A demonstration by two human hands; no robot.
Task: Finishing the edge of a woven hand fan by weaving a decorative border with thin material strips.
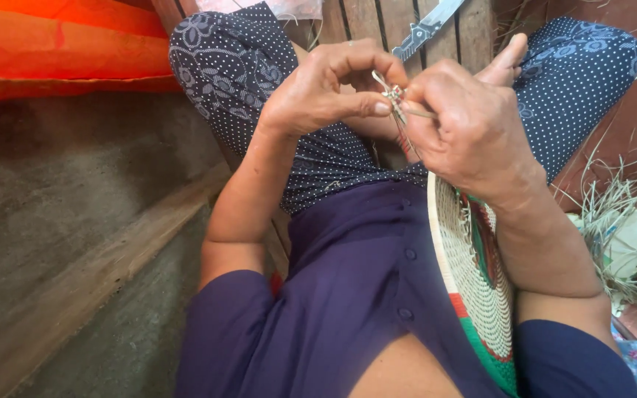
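Head view: you are pinching a thin pale straw strand (394, 94) between thumb and forefinger of your left hand (326, 88), upper middle of the frame, while your right hand (473, 125) is closing its fingers around the strand's other part and the rim of the round woven basket piece (473, 287), which is lying against your lap, lower right. Judging by this, you are working a stitch at the rim; pulling it snug calls for steady tension.
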